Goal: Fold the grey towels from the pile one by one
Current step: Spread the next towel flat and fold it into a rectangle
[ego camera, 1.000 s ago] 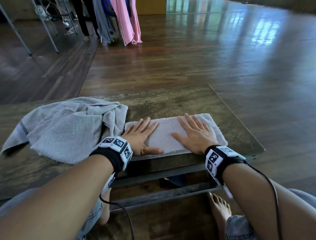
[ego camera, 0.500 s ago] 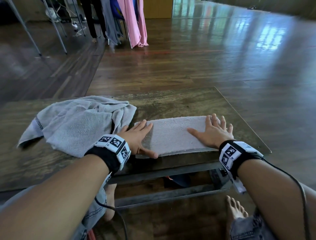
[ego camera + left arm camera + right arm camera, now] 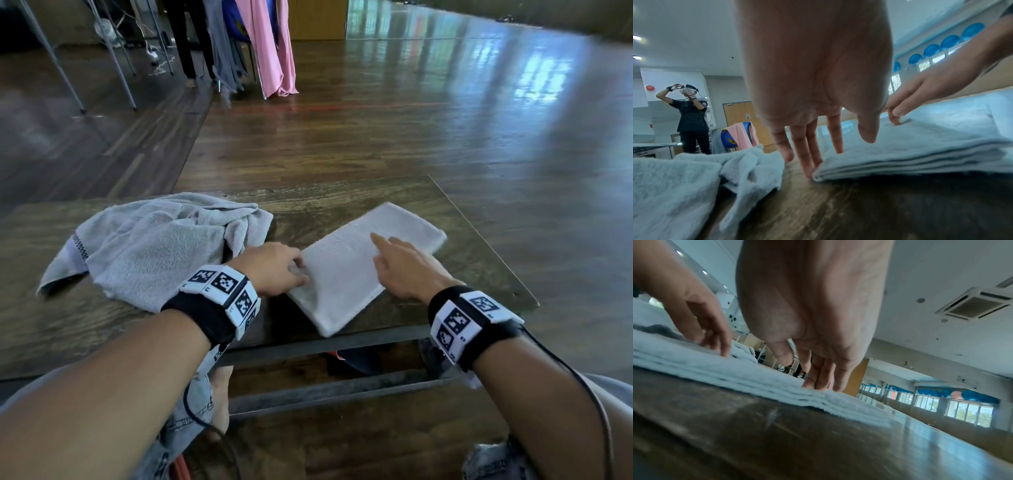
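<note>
A folded grey towel (image 3: 356,270) lies slantwise on the wooden table (image 3: 346,202), one corner near the front edge. My left hand (image 3: 297,274) touches its left corner with fairly straight fingers; in the left wrist view the left fingertips (image 3: 809,168) meet the layered edge of the folded towel (image 3: 920,146). My right hand (image 3: 376,251) rests flat on top of the towel, index finger stretched out. In the right wrist view the right fingers (image 3: 818,382) lie on the folded towel (image 3: 725,368). The pile of unfolded grey towels (image 3: 154,246) sits crumpled to the left.
The table's right edge (image 3: 486,240) and front edge are close to the towel. A metal frame (image 3: 342,390) runs under the table. Pink and grey clothes (image 3: 274,48) hang at the back. A person (image 3: 691,116) stands far off.
The folded towel has turned from lying along the front edge to slanting, its right end now farther away. Both hands have shifted from flat palms to fingertips on it.
</note>
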The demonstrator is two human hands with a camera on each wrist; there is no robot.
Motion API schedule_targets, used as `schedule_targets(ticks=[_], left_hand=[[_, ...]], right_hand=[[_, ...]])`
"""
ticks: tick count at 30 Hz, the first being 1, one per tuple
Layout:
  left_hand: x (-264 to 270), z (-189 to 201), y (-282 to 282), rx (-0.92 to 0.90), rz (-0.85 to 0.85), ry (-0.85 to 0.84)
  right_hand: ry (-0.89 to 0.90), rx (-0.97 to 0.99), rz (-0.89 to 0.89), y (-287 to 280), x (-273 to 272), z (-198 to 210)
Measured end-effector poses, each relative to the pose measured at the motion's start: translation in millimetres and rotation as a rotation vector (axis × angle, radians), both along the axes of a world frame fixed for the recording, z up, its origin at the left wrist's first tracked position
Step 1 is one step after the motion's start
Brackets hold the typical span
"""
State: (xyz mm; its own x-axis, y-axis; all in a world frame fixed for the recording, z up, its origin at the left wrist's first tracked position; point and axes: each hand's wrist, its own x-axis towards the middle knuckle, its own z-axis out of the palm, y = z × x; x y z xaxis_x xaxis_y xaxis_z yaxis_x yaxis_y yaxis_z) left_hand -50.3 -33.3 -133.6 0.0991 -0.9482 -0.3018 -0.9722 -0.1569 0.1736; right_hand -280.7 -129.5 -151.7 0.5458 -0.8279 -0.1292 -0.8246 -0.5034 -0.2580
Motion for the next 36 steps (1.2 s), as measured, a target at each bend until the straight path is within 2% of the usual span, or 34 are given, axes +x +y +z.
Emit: schedule_targets(ticks=[4,10,14,19,21,25,28,31,34,36], left_hand=[[-12.0,4.2,11.0,0.05,-0.049,0.186],[-28.3,8.6,14.0,0.1,-0.127,0.202],[-36.8,4.4,9.1,0.106,-0.172,0.253],[-38.0,-3.4,6.9,-0.024,-0.198,0.23],[-36.1,-5.6,6.1,-0.108,-0.192,0.242],[-33.4,-8.3,4.2,-0.277,-0.166,0.288],[-33.6,-7.0,1.5,-0.377,-0.154,0.319],[-34.2,-2.4,0.2,-0.457,-0.117,0.351],[-33.8,1.4,-0.7,-0.522,-0.057,0.381],[-32.5,4.9,-2.8,-0.561,-0.028,0.404]], right_hand=[[-0.024,-0.076,-0.003,-0.5,-20.3,-8.1],[0.101,0.062,0.101,11.5,-51.4,-20.5],[0.083,0.146,0.119,23.7,-66.2,-23.8],[0.056,0.251,0.148,28.9,-80.1,-20.5],[0.017,0.213,0.153,29.7,-83.3,-22.1],[-0.055,-0.033,0.175,34.3,-83.8,-24.3],[-0.089,-0.138,0.234,35.6,-82.8,-24.7],[-0.247,-0.132,0.225,34.9,-83.4,-25.3],[-0.549,-0.156,0.198,32.1,-79.1,-22.7],[-0.747,-0.115,0.114,31.7,-70.6,-13.6]])
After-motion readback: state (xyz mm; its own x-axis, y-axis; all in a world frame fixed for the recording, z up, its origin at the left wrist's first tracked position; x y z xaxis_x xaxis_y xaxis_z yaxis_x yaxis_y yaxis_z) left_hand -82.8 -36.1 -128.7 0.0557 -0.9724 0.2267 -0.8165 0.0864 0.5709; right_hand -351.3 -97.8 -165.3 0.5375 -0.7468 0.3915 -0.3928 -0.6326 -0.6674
